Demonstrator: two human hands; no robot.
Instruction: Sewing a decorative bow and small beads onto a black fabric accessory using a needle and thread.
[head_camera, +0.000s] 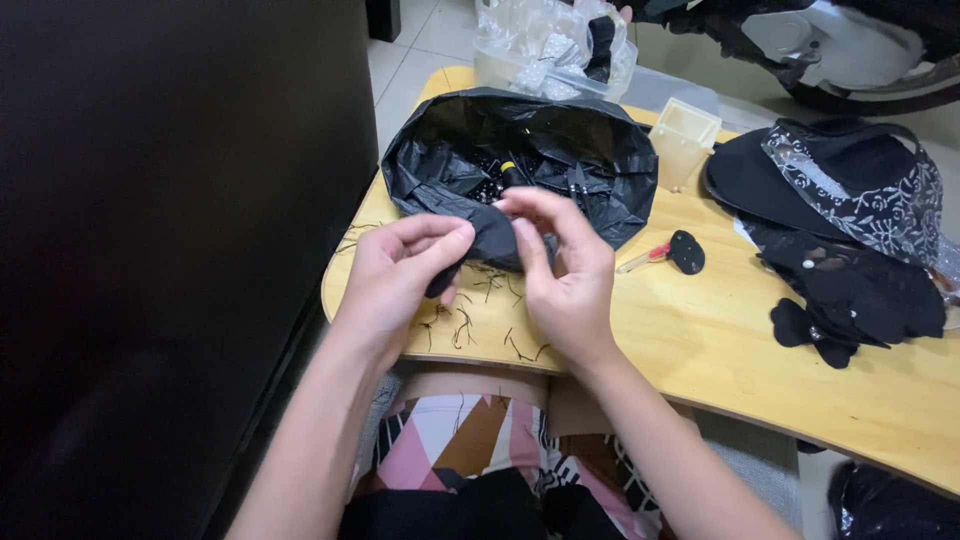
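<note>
Both of my hands pinch one small piece of black fabric (492, 240) above the near edge of a light wooden lap table (700, 340). My left hand (400, 275) grips its left side between thumb and fingers. On the other side, my right hand (565, 265) holds it with fingertips curled over the top. Just behind the hands sits a container lined with a black plastic bag (520, 160), open at the top, with small black pieces and a yellow-tipped item inside. Loose black threads (470, 325) lie scattered on the wood below my hands.
A small red-handled tool with a black piece (672, 252) lies to the right. Black fabric pieces and a lace-trimmed black item (850, 210) fill the right side. A clear plastic box (683, 135) and clear bags (550, 45) stand behind. A dark panel (170, 250) rises at the left.
</note>
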